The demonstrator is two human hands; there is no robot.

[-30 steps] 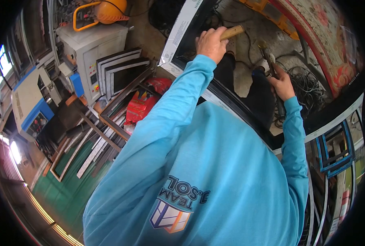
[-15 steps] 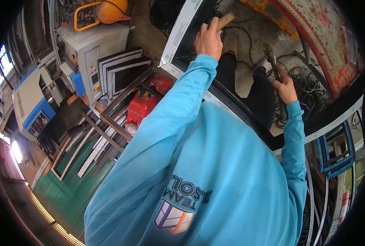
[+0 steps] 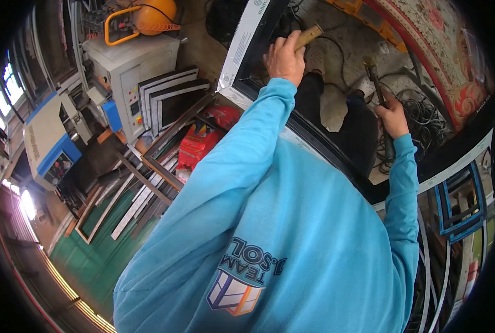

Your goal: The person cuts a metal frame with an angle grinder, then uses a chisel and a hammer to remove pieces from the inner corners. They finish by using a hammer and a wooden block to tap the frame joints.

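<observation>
My left hand [image 3: 285, 60] is closed around a short wooden block [image 3: 308, 38], its far end sticking out past the fingers. That hand is at the inner edge of a large black frame [image 3: 241, 77] with white printed protective film. My right hand [image 3: 393, 117] grips a hammer [image 3: 377, 84] by the handle; its head [image 3: 370, 63] points away from me, over the floor. The handle's lower end shows below my fist. My dark-trousered legs and light perforated shoes [image 3: 365, 85] show through the frame's opening.
Tangled black cables [image 3: 420, 116] lie right of the hammer. A patterned red-edged cloth [image 3: 445, 50] hangs at upper right. At left stand a grey control cabinet [image 3: 122, 64], leaning frame pieces [image 3: 172, 102] and a red bag [image 3: 197, 147]. A blue-edged frame [image 3: 460, 202] is at right.
The view has shifted slightly, so the surroundings sit a little to the right and lower. Both hands keep their grips on the wooden block and hammer.
</observation>
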